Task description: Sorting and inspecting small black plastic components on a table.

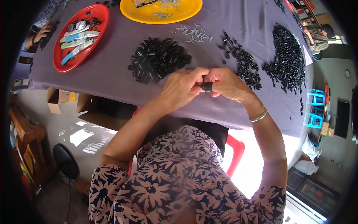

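My left hand and my right hand meet over the table's near side, fingertips pinched together. At the right thumb sits a small black piece; whether it is worn on the thumb or gripped cannot be made out. Anything else between the fingers is hidden. Just beyond my left hand lies a heap of short black cylindrical parts. Past my right hand are a scatter of smaller black pieces and, farther right, a big pile of tiny black parts. Thin clear or whitish pieces lie beyond the hands.
A red tray holding several blue and pale-handled tools stands at far left, near another person's hand. A yellow tray with whitish pieces is at the back. Below the purple tablecloth are cardboard boxes and a red chair.
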Demonstrator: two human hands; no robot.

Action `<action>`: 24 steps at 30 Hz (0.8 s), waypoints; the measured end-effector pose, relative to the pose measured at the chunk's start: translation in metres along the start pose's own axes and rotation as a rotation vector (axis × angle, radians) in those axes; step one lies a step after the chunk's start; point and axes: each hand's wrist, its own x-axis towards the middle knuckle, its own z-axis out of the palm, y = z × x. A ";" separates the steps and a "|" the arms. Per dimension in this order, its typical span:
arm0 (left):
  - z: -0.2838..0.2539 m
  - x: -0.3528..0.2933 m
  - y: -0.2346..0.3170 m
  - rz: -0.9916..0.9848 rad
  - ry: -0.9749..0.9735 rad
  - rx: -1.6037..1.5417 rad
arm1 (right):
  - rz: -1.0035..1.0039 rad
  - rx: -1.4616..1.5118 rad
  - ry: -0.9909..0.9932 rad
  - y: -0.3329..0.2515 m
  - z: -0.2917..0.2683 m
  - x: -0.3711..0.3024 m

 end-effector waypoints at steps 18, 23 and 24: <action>-0.012 0.013 0.003 0.133 0.474 0.569 | -0.466 0.683 0.867 0.110 -0.041 -0.093; 0.009 0.002 0.014 0.206 0.299 0.328 | -0.488 0.639 0.785 0.103 -0.032 -0.076; 0.012 0.002 0.013 0.228 0.273 0.291 | -0.530 0.685 0.773 0.102 -0.032 -0.070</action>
